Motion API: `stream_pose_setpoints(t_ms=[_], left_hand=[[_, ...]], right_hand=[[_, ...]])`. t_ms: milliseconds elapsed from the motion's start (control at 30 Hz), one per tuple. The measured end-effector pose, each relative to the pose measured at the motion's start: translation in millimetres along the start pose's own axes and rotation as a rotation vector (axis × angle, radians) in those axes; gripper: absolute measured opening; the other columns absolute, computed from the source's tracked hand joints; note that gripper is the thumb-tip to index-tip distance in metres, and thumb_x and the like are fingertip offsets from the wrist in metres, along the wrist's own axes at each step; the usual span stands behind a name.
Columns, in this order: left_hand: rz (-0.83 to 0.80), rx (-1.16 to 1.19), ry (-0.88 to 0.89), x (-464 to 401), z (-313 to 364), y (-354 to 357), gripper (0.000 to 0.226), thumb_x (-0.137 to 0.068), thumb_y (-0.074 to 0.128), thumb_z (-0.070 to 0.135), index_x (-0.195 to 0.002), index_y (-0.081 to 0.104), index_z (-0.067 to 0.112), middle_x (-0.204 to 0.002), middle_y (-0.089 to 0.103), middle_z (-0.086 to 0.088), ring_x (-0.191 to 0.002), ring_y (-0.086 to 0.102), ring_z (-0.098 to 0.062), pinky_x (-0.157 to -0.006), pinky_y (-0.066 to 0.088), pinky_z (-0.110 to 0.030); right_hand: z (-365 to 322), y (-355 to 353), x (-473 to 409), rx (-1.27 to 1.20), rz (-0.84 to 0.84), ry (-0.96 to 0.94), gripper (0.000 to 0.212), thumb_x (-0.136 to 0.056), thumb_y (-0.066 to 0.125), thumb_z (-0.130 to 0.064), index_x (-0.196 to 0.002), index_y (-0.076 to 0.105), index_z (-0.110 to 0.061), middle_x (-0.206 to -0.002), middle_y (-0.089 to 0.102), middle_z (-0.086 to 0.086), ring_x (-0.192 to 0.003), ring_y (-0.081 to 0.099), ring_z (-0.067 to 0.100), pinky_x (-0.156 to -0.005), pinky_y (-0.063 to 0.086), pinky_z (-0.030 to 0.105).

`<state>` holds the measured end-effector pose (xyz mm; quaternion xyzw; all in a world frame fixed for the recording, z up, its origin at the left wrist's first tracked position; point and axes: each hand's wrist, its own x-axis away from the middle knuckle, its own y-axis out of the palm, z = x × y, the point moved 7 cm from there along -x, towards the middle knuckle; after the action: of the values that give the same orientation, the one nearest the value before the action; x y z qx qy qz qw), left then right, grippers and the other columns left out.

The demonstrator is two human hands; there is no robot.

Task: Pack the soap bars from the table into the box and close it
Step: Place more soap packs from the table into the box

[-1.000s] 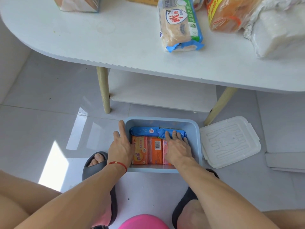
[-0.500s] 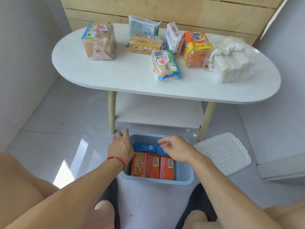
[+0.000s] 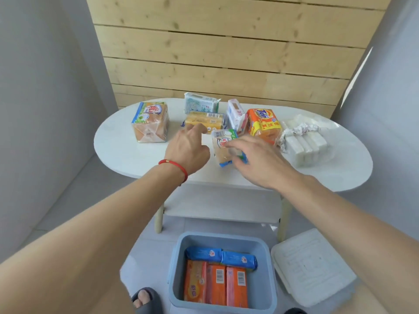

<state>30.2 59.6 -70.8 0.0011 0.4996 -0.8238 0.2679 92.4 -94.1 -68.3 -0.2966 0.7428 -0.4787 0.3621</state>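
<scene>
The box (image 3: 221,271) sits on the floor nearest you, below both wrists, open-topped. It holds two blue bars across its far end and three orange bars (image 3: 215,283) side by side at its near end. Its lid (image 3: 314,267) lies flat on the floor, just right of the box and not yet fitted.

Your left hand (image 3: 187,147) reaches over the worktop (image 3: 118,146) with fingers loosely extended and holding nothing; its fingertips are at the near edge of the yellow soap pack (image 3: 205,121). Your right hand (image 3: 256,158) is spread open over the blue-and-green soap pack (image 3: 223,143), fingers apart; whether they already touch the wrapper cannot be told.

To complete this step well:

1. Take one pack per hand. Close your right hand across the short sides of the blue-and-green soap pack, which likely gives a firmer hold than the slippery film ends.
2. Slide your left hand forward over the yellow soap pack before closing.
3. Lift straight up so you do not knock the Tide pack (image 3: 264,123), just beyond your right hand.

Farther out lie the cube-shaped pack (image 3: 150,121) beyond and left of your left hand, a pale green pack (image 3: 200,105) behind the yellow one, and white bars (image 3: 305,142) far right of your right hand. Much of the packing appears to remain.
</scene>
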Motion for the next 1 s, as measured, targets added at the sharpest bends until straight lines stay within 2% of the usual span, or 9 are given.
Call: stream_pose_setpoints(t_ms=[67,133,267,433,567,767,867,933,1000], left_hand=[[-0.029,-0.023,0.012,-19,-2,16,0.057,-0.077,0.052,0.001,-0.133,0.054,0.008,-0.133,0.057,-0.015,-0.122,0.050,-0.034,-0.098,0.042,-0.038],[-0.033,-0.073,0.051,-36,-5,28,0.061,-0.074,0.051,-0.001,-0.135,0.051,0.008,-0.139,0.052,-0.013,-0.131,0.041,-0.032,-0.104,0.039,-0.041],[-0.110,-0.229,0.101,-67,-23,42,0.072,-0.075,0.049,0.002,-0.144,0.040,0.020,-0.153,0.037,-0.002,-0.144,0.025,-0.025,-0.109,0.034,-0.053],[-0.017,-0.466,0.065,-83,-22,35,0.045,-0.082,0.057,0.036,-0.126,0.054,0.026,-0.127,0.049,-0.006,-0.112,0.043,-0.033,-0.091,0.040,-0.046],[-0.004,-0.517,-0.035,-86,-22,25,0.034,-0.086,0.058,0.033,-0.116,0.058,0.018,-0.120,0.054,-0.008,-0.111,0.046,-0.032,-0.087,0.040,-0.045],[-0.007,-0.497,-0.105,-67,-26,19,0.037,-0.089,0.057,0.036,-0.113,0.044,0.010,-0.108,0.061,-0.015,-0.110,0.055,-0.035,-0.091,0.040,-0.045],[0.022,-0.428,-0.127,-53,-32,12,0.049,-0.088,0.058,0.048,-0.112,0.044,0.007,-0.107,0.058,-0.019,-0.107,0.057,-0.038,-0.089,0.044,-0.044],[0.019,-0.382,-0.129,-43,-36,7,0.055,-0.087,0.056,0.055,-0.110,0.045,0.006,-0.106,0.058,-0.021,-0.106,0.056,-0.039,-0.087,0.044,-0.043],[0.003,-0.275,-0.184,-33,-42,-3,0.060,-0.086,0.055,0.058,-0.111,0.046,0.004,-0.110,0.056,-0.022,-0.107,0.056,-0.040,-0.083,0.047,-0.041]], right_hand=[[8,20,-8,0.026,-0.143,-0.014,0.045,-0.101,0.054,-0.031,-0.145,0.054,-0.025,-0.153,0.048,0.001,-0.140,0.041,0.024,-0.112,0.037,0.038],[15,31,-14,0.040,-0.147,-0.004,0.046,-0.102,0.050,-0.040,-0.147,0.051,-0.028,-0.159,0.040,0.000,-0.145,0.035,0.024,-0.115,0.035,0.042],[19,23,-31,0.018,0.010,-0.022,0.037,-0.100,0.051,-0.037,-0.129,0.067,-0.021,-0.135,0.062,0.000,-0.125,0.051,0.025,-0.104,0.044,0.040],[27,-1,-46,-0.036,0.228,0.023,0.025,-0.095,0.059,-0.017,-0.114,0.073,-0.010,-0.113,0.070,0.004,-0.111,0.056,0.024,-0.098,0.043,0.032],[27,-6,-62,0.016,0.296,0.036,0.025,-0.089,0.061,-0.007,-0.111,0.073,-0.005,-0.117,0.067,0.010,-0.113,0.056,0.033,-0.103,0.043,0.040],[40,13,-103,0.067,0.176,0.143,0.035,-0.098,0.056,-0.014,-0.130,0.061,-0.004,-0.143,0.052,0.015,-0.126,0.049,0.033,-0.105,0.037,0.037],[55,23,-125,0.073,0.082,0.282,0.036,-0.101,0.053,-0.017,-0.136,0.053,-0.007,-0.134,0.055,0.020,-0.117,0.054,0.038,-0.091,0.042,0.040],[61,26,-132,0.045,0.074,0.345,0.037,-0.099,0.053,-0.006,-0.135,0.052,-0.013,-0.125,0.060,0.021,-0.111,0.057,0.039,-0.079,0.041,0.038],[62,19,-132,-0.022,0.127,0.410,0.044,-0.094,0.051,0.003,-0.132,0.056,-0.019,-0.125,0.063,0.018,-0.116,0.055,0.036,-0.079,0.039,0.036]])
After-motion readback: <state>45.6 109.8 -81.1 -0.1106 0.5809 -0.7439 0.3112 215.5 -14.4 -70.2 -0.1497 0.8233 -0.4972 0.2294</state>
